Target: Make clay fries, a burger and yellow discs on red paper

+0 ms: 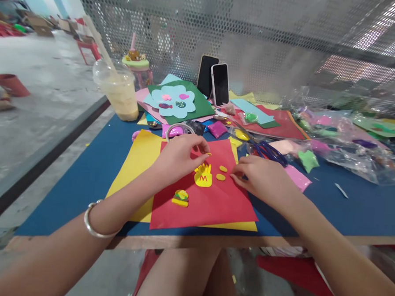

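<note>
Above the red sheet (pixel 180 218), my left hand (pixel 182 158) pinches a small yellow clay piece (pixel 209 154) between thumb and fingertips. Just below it lies a yellow clay fries shape (pixel 203 177) marked with a red M. A small clay burger (pixel 180 198) rests at the lower left of the sheet. Two yellow ovals, an upper one (pixel 223 169) and a lower one (pixel 220 177), lie right of the fries. My right hand (pixel 258 175) is at the sheet's right edge, thumb and fingertips pressed together near the ovals; whatever they hold is too small to name.
A yellow sheet (pixel 130 171) lies under the red one. Behind are a drink cup (pixel 122 95), a blue cloud cutout (pixel 173 98), two upright phones, one white-framed (pixel 220 84), and purple-handled scissors (pixel 270 152). Clay bags (pixel 331 128) crowd the right side.
</note>
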`<state>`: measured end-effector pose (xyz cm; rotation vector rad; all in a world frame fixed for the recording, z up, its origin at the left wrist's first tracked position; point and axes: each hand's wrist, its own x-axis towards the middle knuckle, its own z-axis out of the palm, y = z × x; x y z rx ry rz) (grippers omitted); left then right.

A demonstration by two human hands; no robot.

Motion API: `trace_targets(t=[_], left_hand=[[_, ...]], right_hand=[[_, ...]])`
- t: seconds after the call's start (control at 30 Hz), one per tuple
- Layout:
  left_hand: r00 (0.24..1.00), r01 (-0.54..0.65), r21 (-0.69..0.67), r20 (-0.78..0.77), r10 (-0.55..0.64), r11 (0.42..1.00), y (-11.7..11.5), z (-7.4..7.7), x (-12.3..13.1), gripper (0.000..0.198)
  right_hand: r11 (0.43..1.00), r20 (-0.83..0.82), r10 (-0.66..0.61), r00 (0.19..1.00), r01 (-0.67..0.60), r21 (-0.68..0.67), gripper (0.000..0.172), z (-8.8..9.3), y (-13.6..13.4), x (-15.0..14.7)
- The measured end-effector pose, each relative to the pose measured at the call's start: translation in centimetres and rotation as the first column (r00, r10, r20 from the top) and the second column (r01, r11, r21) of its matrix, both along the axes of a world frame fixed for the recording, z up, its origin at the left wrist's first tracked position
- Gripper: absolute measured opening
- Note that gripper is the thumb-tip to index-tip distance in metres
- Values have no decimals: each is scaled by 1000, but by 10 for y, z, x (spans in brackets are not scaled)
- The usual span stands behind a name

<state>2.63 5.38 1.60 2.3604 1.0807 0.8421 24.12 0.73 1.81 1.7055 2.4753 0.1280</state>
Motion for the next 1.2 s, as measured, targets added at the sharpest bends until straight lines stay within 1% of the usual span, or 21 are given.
trace_targets(t=[0.13, 0.3, 0.5, 0.7, 0.83, 1.0, 1.1, 1.2], left_hand=[[1000, 9, 16, 3, -9, 1000, 0, -1, 0, 4], [1000, 27, 42, 1, -27, 999, 1, -2, 0, 3], [1000, 31, 45, -3, -31, 998, 2, -5, -1, 5], [999, 30, 33, -17, -30, 999, 1, -4, 0, 5], [999, 28, 34, -26, -27, 999, 0, -4, 0, 6], [999, 21, 37, -35, -19, 999, -2, -2, 0, 6], [999, 23, 37, -39, -22, 999, -3, -1, 0, 6], [999, 22, 42, -42, -20, 999, -3, 0, 0, 6]], right_hand=[[1000, 17, -27, 999, 27, -3, 26, 0, 0, -2], [1000, 21, -29, 999, 29, 11, 24, -2, -1, -3], [998, 1, -57, 998, 57, 41, 27, -6, -3, -3], [998, -6, -46, 999, 47, 52, 25, -7, -5, -5], [995, -19, -32, 999, 34, 91, 25, -10, -7, -5], [992, -94, -11, 996, 23, 121, 24, -16, -5, 3], [995, -189, 2, 982, 18, 100, 22, -18, -3, 11], [993, -295, -3, 955, 38, 114, 19, -20, -2, 16]])
